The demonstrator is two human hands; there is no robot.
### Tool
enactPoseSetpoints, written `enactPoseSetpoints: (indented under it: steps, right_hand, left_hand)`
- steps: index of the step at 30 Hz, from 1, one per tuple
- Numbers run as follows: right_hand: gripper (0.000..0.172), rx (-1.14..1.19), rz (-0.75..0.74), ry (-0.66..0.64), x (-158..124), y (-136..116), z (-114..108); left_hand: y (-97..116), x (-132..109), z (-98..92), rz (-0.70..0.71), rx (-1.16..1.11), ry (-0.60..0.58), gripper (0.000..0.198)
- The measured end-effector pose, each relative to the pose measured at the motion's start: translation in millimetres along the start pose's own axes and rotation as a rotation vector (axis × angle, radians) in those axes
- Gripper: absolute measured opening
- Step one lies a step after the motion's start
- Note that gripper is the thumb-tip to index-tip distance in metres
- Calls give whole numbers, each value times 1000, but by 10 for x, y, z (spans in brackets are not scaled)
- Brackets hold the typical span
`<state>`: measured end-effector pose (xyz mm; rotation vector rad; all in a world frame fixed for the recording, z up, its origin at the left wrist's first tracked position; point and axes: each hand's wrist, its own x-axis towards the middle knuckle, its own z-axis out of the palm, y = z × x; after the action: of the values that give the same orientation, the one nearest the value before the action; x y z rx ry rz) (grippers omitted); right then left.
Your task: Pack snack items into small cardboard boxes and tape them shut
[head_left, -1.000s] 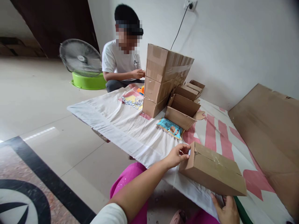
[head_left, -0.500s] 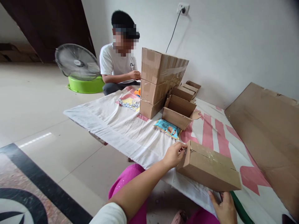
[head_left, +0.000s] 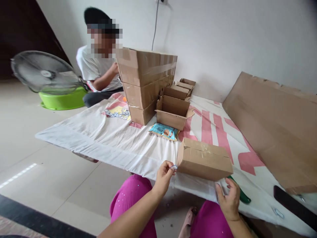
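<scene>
A closed cardboard box (head_left: 204, 160) with clear tape on its top lies at the near edge of the cloth-covered table. Left of it, my left hand (head_left: 163, 177) pinches a small white piece with a blue edge (head_left: 173, 167), close to the box's end; its exact kind is too small to tell. My right hand (head_left: 229, 201) is beside the box's near right corner, thumb and fingers apart, with nothing seen in it. Behind that hand a green object (head_left: 244, 195) lies partly hidden. Beyond the box rests a blue printed packet (head_left: 164, 131).
Taped cardboard boxes (head_left: 148, 79) are stacked high on the table. Open cardboard boxes (head_left: 172, 115) stand in a row beside them. A large cardboard sheet (head_left: 272, 132) leans at right, near a black object (head_left: 294, 208). Another person (head_left: 99, 69) sits behind the stack, beside a fan (head_left: 44, 74).
The view has swung right. The box now sits flatter on the table. My left hand has come away from its end with the small white piece showing, and my right fingers have spread off its underside.
</scene>
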<state>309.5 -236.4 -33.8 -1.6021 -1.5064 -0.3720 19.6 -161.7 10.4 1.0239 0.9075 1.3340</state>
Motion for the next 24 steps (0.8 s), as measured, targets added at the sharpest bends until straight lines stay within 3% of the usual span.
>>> enactPoseSetpoints:
  steps: [3, 7, 10, 13, 16, 19, 21, 24]
  right_hand:
    - [23, 200, -39, -61, -36, -368, -140]
    - [26, 504, -6, -475, -31, -1001, -235]
    - [13, 526, 22, -509, 62, -1134, -241]
    - [19, 387, 208, -333, 157, -784, -383]
    - [27, 217, 450, -103, 207, -88, -729]
    - [39, 39, 668, 101, 208, 691, -1154]
    - [42, -72, 797, 155, 175, 1126, -1387]
    - [35, -206, 970, 103, 75, 1556, -1572]
  left_hand:
    - [-58, -288, 79, 59, 96, -123, 24]
    - [-122, -503, 240, 162, 341, -415, 15]
    - [-167, -500, 291, 226, 475, -560, 9]
    - [-242, -402, 240, 289, 568, -529, 6]
    - [-310, -303, 157, 296, 610, -475, 8]
    - [-317, -265, 135, 332, 672, -540, 11]
    - [-299, -265, 156, 380, 716, -567, 13]
    - [-282, -274, 187, 423, 751, -567, 14]
